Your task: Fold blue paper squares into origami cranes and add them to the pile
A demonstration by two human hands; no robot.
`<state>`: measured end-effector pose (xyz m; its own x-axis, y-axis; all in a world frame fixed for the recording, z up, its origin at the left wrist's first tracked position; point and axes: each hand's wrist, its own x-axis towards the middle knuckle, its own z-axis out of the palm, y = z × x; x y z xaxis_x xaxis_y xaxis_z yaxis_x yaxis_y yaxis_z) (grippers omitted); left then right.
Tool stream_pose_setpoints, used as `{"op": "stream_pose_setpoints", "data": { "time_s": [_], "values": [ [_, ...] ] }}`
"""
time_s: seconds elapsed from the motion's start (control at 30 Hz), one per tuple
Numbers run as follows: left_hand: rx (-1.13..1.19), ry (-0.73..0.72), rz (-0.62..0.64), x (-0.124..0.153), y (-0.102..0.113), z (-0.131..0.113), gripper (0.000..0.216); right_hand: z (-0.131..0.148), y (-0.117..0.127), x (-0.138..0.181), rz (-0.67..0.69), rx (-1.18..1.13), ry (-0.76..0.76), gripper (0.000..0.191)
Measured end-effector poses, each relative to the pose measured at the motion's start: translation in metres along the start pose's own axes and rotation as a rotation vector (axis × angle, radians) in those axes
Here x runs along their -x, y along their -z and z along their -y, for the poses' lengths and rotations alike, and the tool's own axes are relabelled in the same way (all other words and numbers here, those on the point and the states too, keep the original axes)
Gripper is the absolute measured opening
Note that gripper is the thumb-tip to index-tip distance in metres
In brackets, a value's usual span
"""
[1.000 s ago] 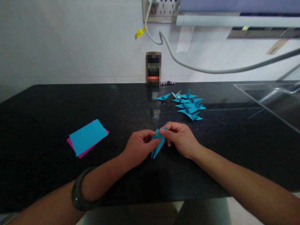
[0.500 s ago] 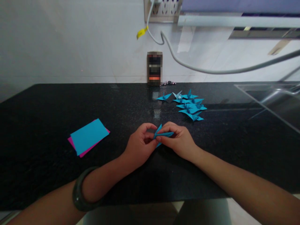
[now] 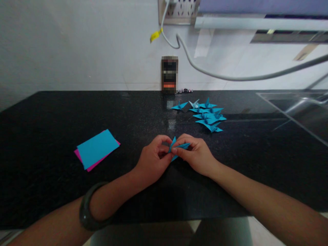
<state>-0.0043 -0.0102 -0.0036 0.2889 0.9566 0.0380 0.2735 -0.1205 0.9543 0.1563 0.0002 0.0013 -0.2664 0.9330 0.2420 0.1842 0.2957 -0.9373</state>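
Between both hands, just above the dark countertop, is a blue folded paper piece [image 3: 183, 146] with narrow pointed flaps. My left hand [image 3: 156, 155] pinches its left side between thumb and fingers. With thumb and forefinger, my right hand [image 3: 196, 152] grips the middle and right part, so much of the folds is hidden. One point sticks up between the hands, and another flap points right. Beyond the right hand lie several blue paper cranes [image 3: 211, 118] in a cluster, a paler crane [image 3: 194, 104] among them. A single blue crane [image 3: 179, 106] rests a little to their left.
Blue paper sheets [image 3: 97, 148] lie over pink paper [image 3: 89, 168] on the left of the countertop [image 3: 51, 130]. A phone-like object [image 3: 169, 75], blurred out, leans on the wall beside a beaded string [image 3: 185, 91]. A grey cable [image 3: 230, 78] hangs above; a sink [image 3: 302, 116] is at right.
The fingers have shifted very slightly on the blue folded paper. Its upright point leans a little differently, and the right-hand flap looks a bit more opened. The cranes and sheets stay put.
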Motion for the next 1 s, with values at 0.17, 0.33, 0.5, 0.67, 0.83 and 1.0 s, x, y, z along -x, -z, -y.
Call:
{"op": "stream_pose_setpoints", "data": {
  "time_s": [0.17, 0.33, 0.5, 0.67, 0.83, 1.0],
  "values": [
    [0.057, 0.025, 0.006, 0.000, -0.002, 0.000, 0.026, 0.000, -0.001, 0.001, -0.017, 0.041, -0.009, 0.004],
    [0.104, 0.051, 0.010, 0.000, -0.002, -0.007, 0.026, 0.001, -0.001, 0.000, 0.000, -0.093, -0.140, 0.016],
    [0.281, 0.151, -0.031, -0.004, -0.001, -0.009, 0.032, 0.000, -0.001, -0.002, 0.015, -0.322, -0.332, 0.033],
    [0.411, 0.175, -0.135, -0.008, 0.002, -0.006, 0.035, 0.000, -0.002, -0.004, -0.014, -0.389, -0.372, 0.031],
    [0.462, 0.172, -0.139, -0.007, 0.000, -0.006, 0.037, 0.003, -0.002, -0.004, -0.062, -0.309, -0.370, 0.027],
    [0.431, 0.165, -0.115, -0.007, -0.001, -0.007, 0.038, 0.000, -0.003, -0.003, -0.066, -0.292, -0.330, 0.024]
  ]
}}
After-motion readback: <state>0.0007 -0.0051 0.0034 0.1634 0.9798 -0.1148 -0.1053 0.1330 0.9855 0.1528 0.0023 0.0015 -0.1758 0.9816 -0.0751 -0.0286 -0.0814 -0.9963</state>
